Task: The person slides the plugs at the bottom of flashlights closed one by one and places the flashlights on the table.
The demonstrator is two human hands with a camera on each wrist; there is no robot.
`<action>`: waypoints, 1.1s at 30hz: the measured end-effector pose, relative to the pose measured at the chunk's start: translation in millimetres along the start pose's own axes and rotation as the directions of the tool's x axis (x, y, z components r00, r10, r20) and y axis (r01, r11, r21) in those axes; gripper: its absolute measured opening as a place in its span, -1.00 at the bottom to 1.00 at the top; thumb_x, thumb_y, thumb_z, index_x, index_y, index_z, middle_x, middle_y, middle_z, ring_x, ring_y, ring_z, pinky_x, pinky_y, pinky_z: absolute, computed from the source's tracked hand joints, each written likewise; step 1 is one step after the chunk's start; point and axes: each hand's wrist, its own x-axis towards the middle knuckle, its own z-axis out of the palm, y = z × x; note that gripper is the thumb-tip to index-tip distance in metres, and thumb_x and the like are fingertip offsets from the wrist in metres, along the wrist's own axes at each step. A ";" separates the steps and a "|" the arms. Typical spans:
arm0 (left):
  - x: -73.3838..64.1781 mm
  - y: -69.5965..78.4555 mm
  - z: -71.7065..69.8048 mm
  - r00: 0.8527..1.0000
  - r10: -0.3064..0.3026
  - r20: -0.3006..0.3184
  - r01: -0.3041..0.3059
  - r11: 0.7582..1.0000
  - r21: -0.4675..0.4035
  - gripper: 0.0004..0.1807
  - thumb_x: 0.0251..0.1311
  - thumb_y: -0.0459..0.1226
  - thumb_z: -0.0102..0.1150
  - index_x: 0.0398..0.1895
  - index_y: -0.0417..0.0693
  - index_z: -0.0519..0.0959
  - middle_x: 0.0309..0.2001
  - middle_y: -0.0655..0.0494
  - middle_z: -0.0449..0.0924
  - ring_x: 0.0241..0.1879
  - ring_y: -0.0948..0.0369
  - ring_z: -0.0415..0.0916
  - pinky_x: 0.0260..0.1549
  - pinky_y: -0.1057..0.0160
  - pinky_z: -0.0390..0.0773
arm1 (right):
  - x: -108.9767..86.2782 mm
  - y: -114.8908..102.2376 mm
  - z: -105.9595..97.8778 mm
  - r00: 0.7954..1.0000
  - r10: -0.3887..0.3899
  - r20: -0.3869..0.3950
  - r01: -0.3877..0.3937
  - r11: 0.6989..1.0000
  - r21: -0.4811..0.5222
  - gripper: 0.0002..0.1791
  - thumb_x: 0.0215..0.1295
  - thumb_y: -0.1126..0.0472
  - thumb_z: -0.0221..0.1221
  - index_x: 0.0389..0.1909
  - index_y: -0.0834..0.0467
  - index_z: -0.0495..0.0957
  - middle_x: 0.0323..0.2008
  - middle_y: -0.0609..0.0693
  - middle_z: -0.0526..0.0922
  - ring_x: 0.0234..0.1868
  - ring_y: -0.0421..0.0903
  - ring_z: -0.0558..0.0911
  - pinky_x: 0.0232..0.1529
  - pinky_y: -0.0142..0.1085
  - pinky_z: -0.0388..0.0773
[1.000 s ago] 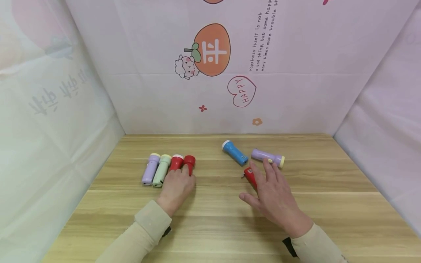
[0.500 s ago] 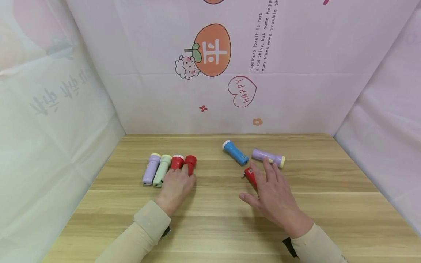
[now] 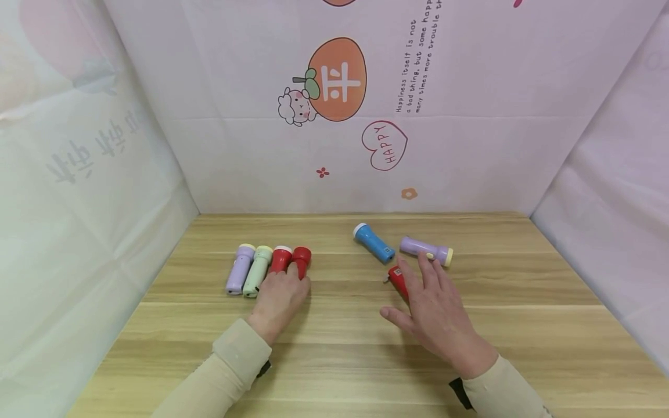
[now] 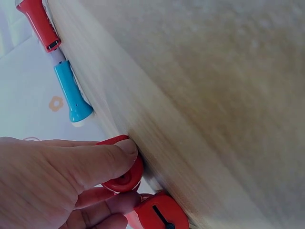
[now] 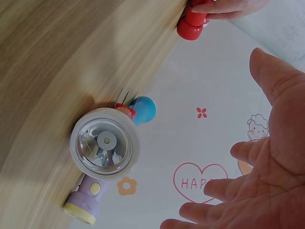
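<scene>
My left hand [image 3: 279, 302] pinches an all-red flashlight [image 3: 301, 255] at the right end of a row. In the left wrist view, the thumb presses on the tail of that flashlight [image 4: 131, 176] from one side, with fingers on the other. Beside it lie a red flashlight with a white rim [image 3: 281, 254], a pale green one [image 3: 258, 271] and a purple one [image 3: 240, 270]. With fingers spread, my right hand [image 3: 436, 307] hovers over another red flashlight [image 3: 399, 281], partly hidden by it. The right wrist view shows that flashlight's clear lens and white rim [image 5: 76, 148] facing the camera.
Behind the right hand, a blue flashlight [image 3: 374, 242] and a second purple flashlight [image 3: 425, 249] lie at angles on the wooden table [image 3: 345, 348]. White printed cloth [image 3: 240, 162] stands as walls at the back and both sides.
</scene>
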 end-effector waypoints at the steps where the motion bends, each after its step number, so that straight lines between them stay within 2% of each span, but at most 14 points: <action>1: -0.1 0.1 0.0 1.000 -0.001 -0.004 0.001 1.000 0.001 -0.89 0.17 -0.41 0.44 -0.35 -0.10 0.66 -0.35 -0.11 0.51 -0.62 0.02 0.43 -0.55 0.11 0.65 | 0.0 0.0 0.0 1.000 0.000 0.000 0.000 1.000 0.001 0.09 0.27 -0.26 0.38 0.61 0.21 0.12 0.54 0.51 0.11 0.51 0.60 0.13 0.44 0.43 0.18; 8: -0.7 0.5 0.0 1.000 -0.001 -0.010 0.001 1.000 0.013 -0.88 0.16 -0.40 0.45 -0.35 -0.09 0.65 -0.37 -0.09 0.49 -0.62 0.03 0.41 -0.56 0.13 0.63 | -0.4 0.2 0.3 1.000 0.003 0.007 -0.003 1.000 0.001 0.09 0.27 -0.26 0.38 0.62 0.21 0.11 0.55 0.51 0.08 0.52 0.59 0.12 0.46 0.42 0.15; 17: -0.4 0.2 -3.4 1.000 0.007 0.019 -0.007 1.000 0.009 -0.84 0.16 -0.39 0.47 -0.33 -0.10 0.62 -0.35 -0.10 0.49 -0.60 0.04 0.39 -0.54 0.15 0.63 | -0.7 0.2 -0.3 1.000 0.012 0.014 -0.012 1.000 -0.001 0.09 0.28 -0.26 0.38 0.62 0.20 0.11 0.55 0.50 0.08 0.52 0.59 0.11 0.44 0.44 0.17; 24: -0.9 -0.3 -0.2 1.000 0.011 -0.004 -0.011 1.000 0.010 -0.86 0.20 -0.41 0.41 -0.34 -0.08 0.59 -0.35 -0.09 0.50 -0.58 0.05 0.41 -0.54 0.15 0.59 | -0.3 0.7 0.4 1.000 -0.019 -0.014 0.018 1.000 -0.021 0.09 0.25 -0.26 0.40 0.59 0.24 0.17 0.52 0.53 0.15 0.49 0.59 0.18 0.43 0.42 0.22; 33: -0.6 -2.6 -3.1 1.000 0.021 -0.009 -0.020 0.999 0.029 -0.85 0.19 -0.39 0.42 -0.30 -0.07 0.60 -0.39 -0.07 0.50 -0.58 0.06 0.40 -0.56 0.18 0.52 | 1.0 1.0 -0.2 1.000 -0.007 -0.009 0.007 1.000 -0.019 0.08 0.24 -0.26 0.41 0.58 0.24 0.18 0.52 0.51 0.15 0.49 0.59 0.17 0.42 0.42 0.22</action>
